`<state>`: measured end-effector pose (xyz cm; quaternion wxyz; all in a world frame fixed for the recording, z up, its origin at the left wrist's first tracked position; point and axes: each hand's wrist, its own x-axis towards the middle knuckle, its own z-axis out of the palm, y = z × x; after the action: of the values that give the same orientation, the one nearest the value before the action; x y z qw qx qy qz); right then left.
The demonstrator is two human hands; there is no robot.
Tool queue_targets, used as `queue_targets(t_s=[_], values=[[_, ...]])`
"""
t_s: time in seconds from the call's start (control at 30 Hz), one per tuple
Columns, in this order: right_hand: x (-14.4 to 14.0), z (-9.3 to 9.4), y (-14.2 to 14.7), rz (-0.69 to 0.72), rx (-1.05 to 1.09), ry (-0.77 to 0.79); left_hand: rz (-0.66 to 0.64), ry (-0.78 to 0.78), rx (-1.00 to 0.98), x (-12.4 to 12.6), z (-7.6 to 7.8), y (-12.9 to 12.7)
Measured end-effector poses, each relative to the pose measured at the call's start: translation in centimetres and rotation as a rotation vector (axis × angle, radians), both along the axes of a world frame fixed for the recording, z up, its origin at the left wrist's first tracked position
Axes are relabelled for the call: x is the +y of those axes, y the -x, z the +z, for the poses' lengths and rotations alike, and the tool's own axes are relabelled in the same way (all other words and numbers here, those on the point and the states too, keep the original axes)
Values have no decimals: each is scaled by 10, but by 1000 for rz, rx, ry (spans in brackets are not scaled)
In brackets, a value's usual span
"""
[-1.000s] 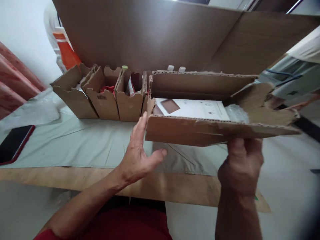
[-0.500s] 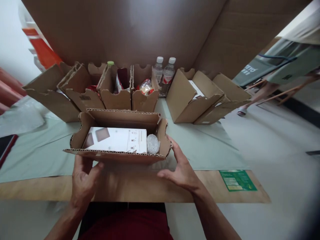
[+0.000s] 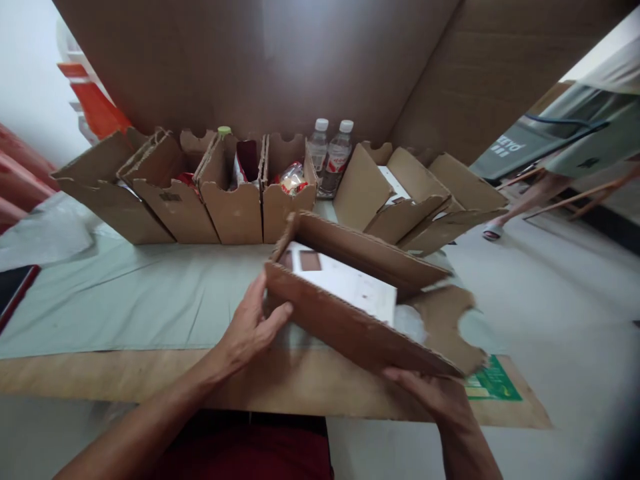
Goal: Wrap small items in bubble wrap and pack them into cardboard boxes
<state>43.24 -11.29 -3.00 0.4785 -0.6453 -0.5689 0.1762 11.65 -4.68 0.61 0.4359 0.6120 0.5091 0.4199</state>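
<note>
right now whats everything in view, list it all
held cardboard box: 1, brown, tilted, front centre
white carton: 1, inside held box
cardboard boxes: about 6, brown, row at back
water bottles: 2, clear, white caps, behind the row
green-capped bottle: 1, in a back box
cloth: 1, pale green, on the surface
green label: 1, right front edge
left hand: at held box's left end
right hand: under its right end

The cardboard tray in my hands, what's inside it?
The cardboard tray holds a flat white box with brown squares printed on it and a clear plastic-wrapped item beside it. The near wall hides their lower parts.
</note>
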Motion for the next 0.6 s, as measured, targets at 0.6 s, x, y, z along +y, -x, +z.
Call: queue_targets(t_s=[0.6], values=[[21, 10, 13, -216, -118, 0, -416, -253, 140, 21, -29, -77]])
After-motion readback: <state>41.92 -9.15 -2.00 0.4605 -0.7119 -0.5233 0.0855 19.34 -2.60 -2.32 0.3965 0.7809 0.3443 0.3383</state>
